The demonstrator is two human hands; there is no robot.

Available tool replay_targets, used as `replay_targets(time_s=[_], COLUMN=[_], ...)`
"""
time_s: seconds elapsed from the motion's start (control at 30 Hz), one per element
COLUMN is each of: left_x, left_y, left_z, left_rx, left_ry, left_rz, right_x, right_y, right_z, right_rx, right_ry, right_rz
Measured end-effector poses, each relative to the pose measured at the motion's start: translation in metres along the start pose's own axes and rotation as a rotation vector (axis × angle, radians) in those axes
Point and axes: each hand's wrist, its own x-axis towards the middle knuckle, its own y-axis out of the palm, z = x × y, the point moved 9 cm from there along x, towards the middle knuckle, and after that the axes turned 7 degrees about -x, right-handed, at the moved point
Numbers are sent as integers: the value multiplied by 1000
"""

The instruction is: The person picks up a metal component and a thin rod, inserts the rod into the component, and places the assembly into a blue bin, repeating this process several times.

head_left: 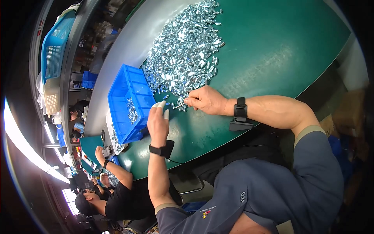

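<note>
A large heap of small shiny metal parts lies on a green table. My right hand rests at the heap's near edge, fingers pinched on one small metal part that points toward my left hand. My left hand is raised beside a blue plastic bin, with white finger cots on two fingertips; it touches the tip of that same part or hovers just off it. The bin holds a few metal parts. Both wrists wear black bands.
A grey strip borders the table on the left. Another person in a black shirt works at the adjoining green table with a white tray of parts. Blue and white baskets stand on a shelf at far left.
</note>
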Motion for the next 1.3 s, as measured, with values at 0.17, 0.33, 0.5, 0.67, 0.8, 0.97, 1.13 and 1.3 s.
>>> replay_targets(time_s=[0.17, 0.33, 0.5, 0.67, 0.8, 0.97, 1.13, 1.3], left_x=[1, -16, -22, -22, -23, -23, -24, -29], left_y=[26, 18, 5, -2, -3, -6, -2, -3], left_z=[8, -3, -30, -37, -39, -56, -65, -65], left_rx=[7, -114, -255, -289, -325, -252, -259, -345], left_ry=[-73, -103, -91, -99, -118, -10, 45, 30], left_rz=[49, -23, -94, -116, -117, -112, -64, -86], right_x=[1, -1, -2, 0, -1, -3, -3, -6], right_y=[-1, -1, -1, 1, 0, 8, 14, 18], right_z=[-1, -5, -2, -3, -1, -1, -5, -3], right_rx=[-36, -33, -28, -90, -94, -92, -63, -158], right_ry=[-30, -7, -4, -22, -26, -13, 29, -16], right_rz=[-5, -2, 15, 1, -9, 106, 202, 240])
